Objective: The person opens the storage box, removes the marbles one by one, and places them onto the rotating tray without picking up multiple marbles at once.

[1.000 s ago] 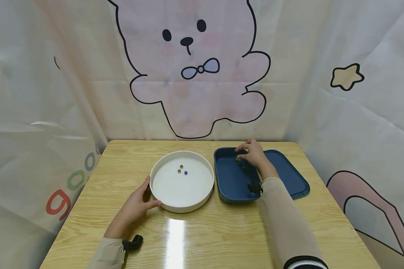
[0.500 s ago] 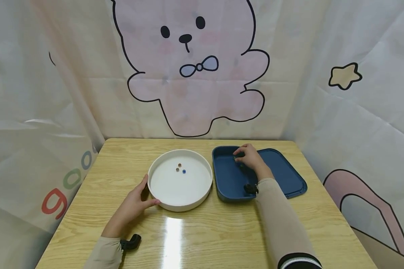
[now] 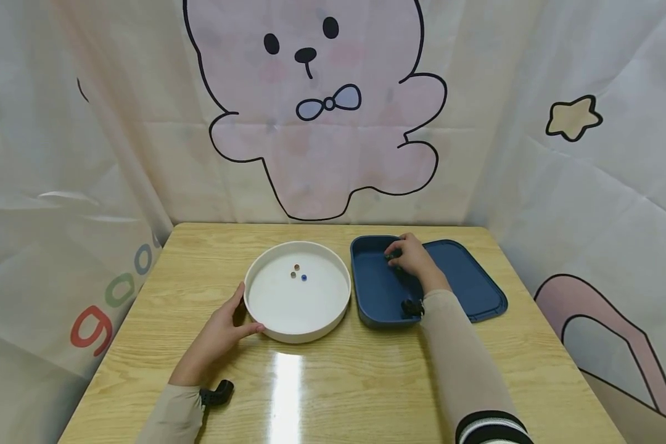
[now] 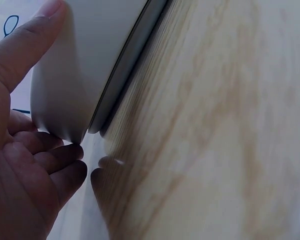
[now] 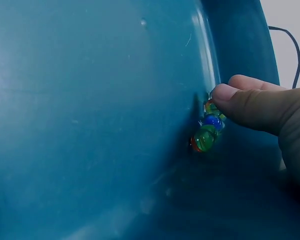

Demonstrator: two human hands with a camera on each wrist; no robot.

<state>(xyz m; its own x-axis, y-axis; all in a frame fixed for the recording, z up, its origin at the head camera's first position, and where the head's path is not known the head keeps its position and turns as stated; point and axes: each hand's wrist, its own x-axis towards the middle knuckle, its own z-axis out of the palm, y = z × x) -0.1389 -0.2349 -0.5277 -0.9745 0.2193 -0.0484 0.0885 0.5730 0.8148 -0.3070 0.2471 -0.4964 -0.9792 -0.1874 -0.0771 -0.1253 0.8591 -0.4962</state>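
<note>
A white round dish [image 3: 296,311] holds three small marbles: a blue one [image 3: 304,278], a brownish one [image 3: 296,267] and a greyish one [image 3: 293,275]. My left hand [image 3: 224,327] grips its near left side, thumb by the front rim and fingers curved against the wall. My right hand [image 3: 415,256] is inside the dark blue rectangular container [image 3: 378,299], near its far wall. In the right wrist view, its thumb and fingertips are at the upper end of a cluster with a blue marble [image 5: 212,121] and a green marble [image 5: 204,139]. They appear to pinch a multicoloured marble [image 5: 209,106], partly hidden by the thumb.
A flat dark blue lid [image 3: 480,293] lies right of the container, partly behind the right forearm. Both vessels stand side by side on a wooden table [image 3: 355,388]. Printed fabric [image 3: 333,166] hangs behind the table and at both sides.
My right thumb and fingertips have lowered to the marbles and drawn closer together. My left hand keeps its hold on the dish. The head view has shifted slightly.
</note>
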